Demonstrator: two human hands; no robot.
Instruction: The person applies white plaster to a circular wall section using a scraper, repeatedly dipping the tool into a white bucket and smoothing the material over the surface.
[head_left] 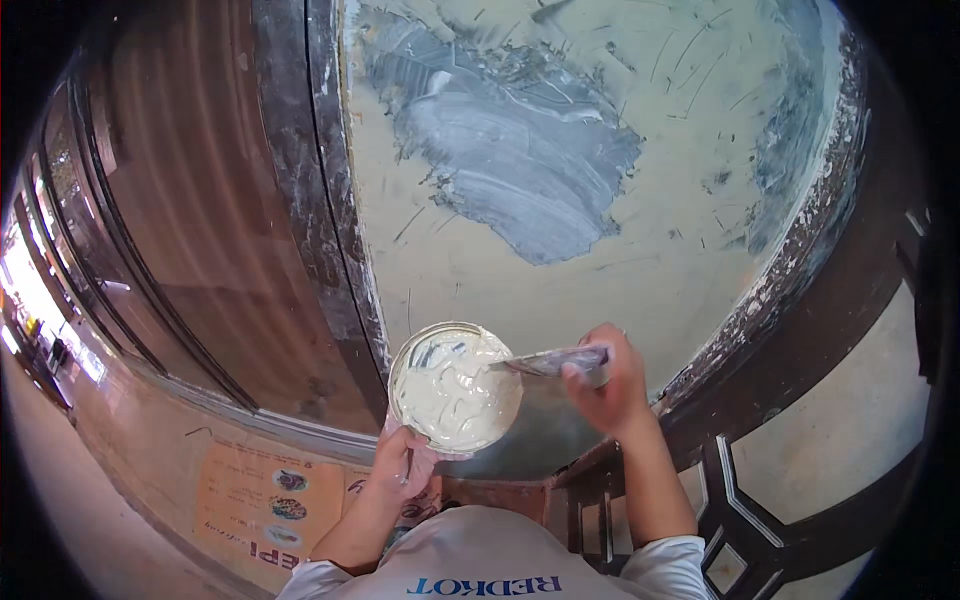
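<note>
My left hand (403, 462) is closed on the lower left rim of a round tub (394, 385), its mouth tilted toward me. Thick cream-coloured putty (455, 400) fills much of it, with smears up the inner wall. In my closed right hand (612, 388) is a putty knife (548, 361), pointing left. The end of its blade reaches over the tub's right rim and meets the putty. Past both hands stands a panel (655, 245) coated in pale putty, with a large bare grey-blue patch (525, 160) high in its middle.
A dark, scuffed frame post (315, 150) edges the panel on the left, beside a brown door (200, 180). To the right run a chipped edge (790, 250) and dark lattice woodwork (745, 490). Orange printed sheeting (240, 495) lies on the floor at lower left.
</note>
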